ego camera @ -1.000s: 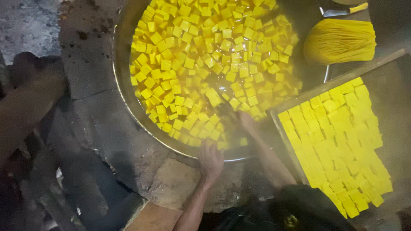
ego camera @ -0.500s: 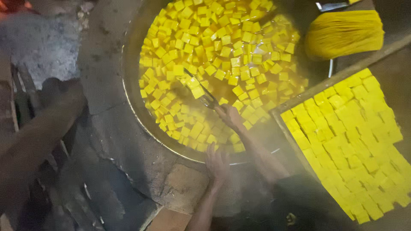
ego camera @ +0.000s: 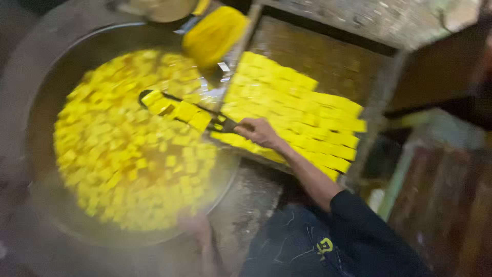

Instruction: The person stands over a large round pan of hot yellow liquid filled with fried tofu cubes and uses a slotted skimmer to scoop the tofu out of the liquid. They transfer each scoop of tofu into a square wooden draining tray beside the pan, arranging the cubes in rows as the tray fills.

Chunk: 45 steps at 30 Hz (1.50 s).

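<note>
Right hand (ego camera: pixel 260 132): fingers clamped on the handle of a dark skimmer (ego camera: pixel 177 109) carrying yellow cubes (ego camera: pixel 188 113) above the wide pan (ego camera: pixel 46 77) of cubes in liquid. Left hand (ego camera: pixel 197 228): at the pan's near rim (blurred; finger state cannot be told). Wooden tray (ego camera: pixel 328 56) of cubes just beside.

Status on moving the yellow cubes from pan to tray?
Done: rows of cubes already fill much of the tray. In hand: the right hand holds a skimmer carrying several cubes above the pan. Left: many cubes float in the pan; the tray's far part is bare.
</note>
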Each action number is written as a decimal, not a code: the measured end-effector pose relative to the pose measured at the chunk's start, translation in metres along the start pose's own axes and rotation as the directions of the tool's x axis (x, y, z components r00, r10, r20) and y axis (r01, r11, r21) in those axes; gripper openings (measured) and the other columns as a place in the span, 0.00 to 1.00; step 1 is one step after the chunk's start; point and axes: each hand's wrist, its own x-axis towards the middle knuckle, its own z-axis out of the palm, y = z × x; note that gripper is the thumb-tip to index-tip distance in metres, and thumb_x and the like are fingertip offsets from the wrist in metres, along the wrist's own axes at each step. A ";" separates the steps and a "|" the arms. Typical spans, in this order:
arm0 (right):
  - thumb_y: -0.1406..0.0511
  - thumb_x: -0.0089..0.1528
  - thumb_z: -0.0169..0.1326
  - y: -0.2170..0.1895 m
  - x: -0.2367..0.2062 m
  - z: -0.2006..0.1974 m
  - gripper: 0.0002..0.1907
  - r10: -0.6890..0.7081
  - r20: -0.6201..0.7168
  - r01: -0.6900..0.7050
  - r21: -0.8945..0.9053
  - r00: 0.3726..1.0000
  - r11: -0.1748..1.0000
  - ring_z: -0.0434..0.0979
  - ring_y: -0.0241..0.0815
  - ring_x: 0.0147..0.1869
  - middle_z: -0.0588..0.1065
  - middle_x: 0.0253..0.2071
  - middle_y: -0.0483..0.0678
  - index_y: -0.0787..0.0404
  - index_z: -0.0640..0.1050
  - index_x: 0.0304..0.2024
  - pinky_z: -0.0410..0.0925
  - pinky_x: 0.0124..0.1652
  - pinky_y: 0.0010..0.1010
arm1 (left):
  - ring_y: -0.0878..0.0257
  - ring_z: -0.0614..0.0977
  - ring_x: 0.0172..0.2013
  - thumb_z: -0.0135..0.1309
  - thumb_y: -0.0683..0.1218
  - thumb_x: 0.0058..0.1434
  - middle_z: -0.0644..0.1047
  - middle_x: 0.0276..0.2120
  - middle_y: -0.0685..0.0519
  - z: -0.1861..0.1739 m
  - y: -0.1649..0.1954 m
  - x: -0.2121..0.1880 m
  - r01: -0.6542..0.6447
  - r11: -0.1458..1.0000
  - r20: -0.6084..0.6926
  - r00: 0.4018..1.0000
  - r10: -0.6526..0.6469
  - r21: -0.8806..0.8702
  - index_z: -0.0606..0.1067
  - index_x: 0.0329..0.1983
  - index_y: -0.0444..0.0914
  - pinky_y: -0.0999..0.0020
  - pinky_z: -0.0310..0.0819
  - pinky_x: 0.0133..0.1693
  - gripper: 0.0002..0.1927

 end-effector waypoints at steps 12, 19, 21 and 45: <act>0.43 0.66 0.53 0.170 -0.190 -0.387 0.26 0.136 -0.298 -0.301 -0.627 0.945 0.718 0.81 0.46 0.35 0.82 0.36 0.50 0.56 0.84 0.48 0.72 0.36 0.40 | 0.39 0.69 0.64 0.56 0.45 0.68 0.70 0.61 0.35 0.010 0.079 -0.022 -0.369 0.930 -0.238 0.903 0.357 -0.004 0.74 0.54 0.29 0.45 0.60 0.66 0.16; 0.42 0.70 0.49 0.189 -0.180 -0.437 0.26 0.150 -0.153 -0.208 -0.847 0.977 0.489 0.80 0.47 0.32 0.79 0.32 0.48 0.56 0.80 0.41 0.72 0.32 0.40 | 0.40 0.71 0.62 0.56 0.42 0.64 0.73 0.58 0.36 0.048 0.218 -0.009 -0.591 0.804 -0.256 0.788 0.560 -0.063 0.75 0.52 0.31 0.46 0.63 0.64 0.15; 0.43 0.69 0.50 0.189 -0.173 -0.433 0.25 0.118 -0.119 -0.160 -0.882 0.986 0.444 0.79 0.46 0.30 0.78 0.32 0.48 0.57 0.77 0.40 0.73 0.29 0.38 | 0.40 0.73 0.60 0.58 0.41 0.64 0.74 0.55 0.37 0.071 0.262 -0.011 -0.647 0.756 -0.239 0.754 0.612 -0.105 0.75 0.52 0.31 0.47 0.65 0.63 0.15; 0.56 0.70 0.56 0.250 -0.363 -0.322 0.18 0.502 -0.729 -0.357 0.364 0.466 0.860 0.70 0.32 0.25 0.74 0.25 0.44 0.67 0.78 0.42 0.63 0.26 0.28 | 0.42 0.68 0.65 0.57 0.62 0.60 0.70 0.63 0.40 0.274 0.525 -0.120 -0.979 0.176 0.077 0.168 0.983 -0.102 0.72 0.56 0.42 0.27 0.48 0.62 0.27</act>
